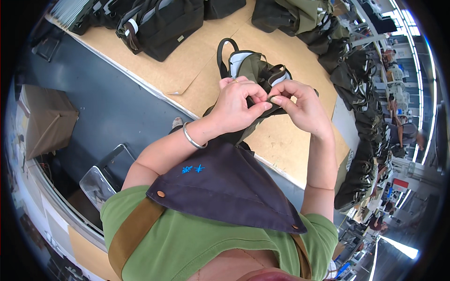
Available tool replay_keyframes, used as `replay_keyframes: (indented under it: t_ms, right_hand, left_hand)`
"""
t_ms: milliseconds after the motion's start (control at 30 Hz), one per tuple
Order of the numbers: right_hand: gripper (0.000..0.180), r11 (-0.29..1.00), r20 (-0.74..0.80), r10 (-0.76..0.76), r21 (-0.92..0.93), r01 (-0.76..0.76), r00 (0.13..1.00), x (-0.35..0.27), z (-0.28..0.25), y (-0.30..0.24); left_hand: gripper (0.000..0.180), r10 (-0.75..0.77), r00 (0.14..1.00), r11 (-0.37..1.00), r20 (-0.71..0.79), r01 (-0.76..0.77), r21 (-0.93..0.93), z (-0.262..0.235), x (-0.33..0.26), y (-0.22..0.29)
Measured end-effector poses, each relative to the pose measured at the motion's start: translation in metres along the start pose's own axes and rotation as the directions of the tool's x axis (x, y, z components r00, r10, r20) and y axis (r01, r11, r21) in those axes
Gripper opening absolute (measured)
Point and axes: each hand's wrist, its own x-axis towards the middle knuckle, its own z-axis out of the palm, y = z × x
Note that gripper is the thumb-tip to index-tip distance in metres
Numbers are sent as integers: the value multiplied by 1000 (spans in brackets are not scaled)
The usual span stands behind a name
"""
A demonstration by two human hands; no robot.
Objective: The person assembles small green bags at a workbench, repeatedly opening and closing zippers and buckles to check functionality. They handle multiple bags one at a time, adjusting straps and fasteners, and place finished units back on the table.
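Observation:
An olive and black fabric bag (253,65) with a pale lining and a dark loop handle (220,58) lies at the table's near edge, partly hidden by my hands. My left hand (234,104), with a metal bangle on its wrist, is closed in a pinch over the bag. Opposite it, my right hand (303,107) pinches too, thumb against fingers. Between the fingertips of both hands is a small dark strip of the bag (270,99). Whether it is a strap end or an edge binding is too small to make out.
Several black bags (164,30) stand along the far side of the brown-topped table (154,70). Olive bags (281,14) and a row of dark bags (365,107) curve down the right. A wrapped box (51,122) stands left; another person (408,133) is far right.

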Motion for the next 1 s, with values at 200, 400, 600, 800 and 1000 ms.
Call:
replay_keyframes:
  t_ms: [200,400,600,800,1000]
  right_hand:
    - [10,995,47,59,-89,-55,997,2,1,1]
    - [11,998,9,-62,-33,62,998,-2,9,8]
    - [11,830,-78,-416,-440,344,906,-28,-10,0]
    - [13,805,-163,-327,-564,184,931,-56,-18,94]
    - [17,834,-196,-170,-551,35,966,-80,14,115]
  left_hand:
    - [13,-41,978,999,205,37,23,-17,7,-11]
    - [25,35,985,834,171,-123,538,-74,36,-67]
    - [12,293,927,679,234,-374,632,-88,23,-36]
    - [7,290,816,592,500,-564,576,-39,5,-11]
    - [33,-190,697,769,691,-332,546,-7,33,14]
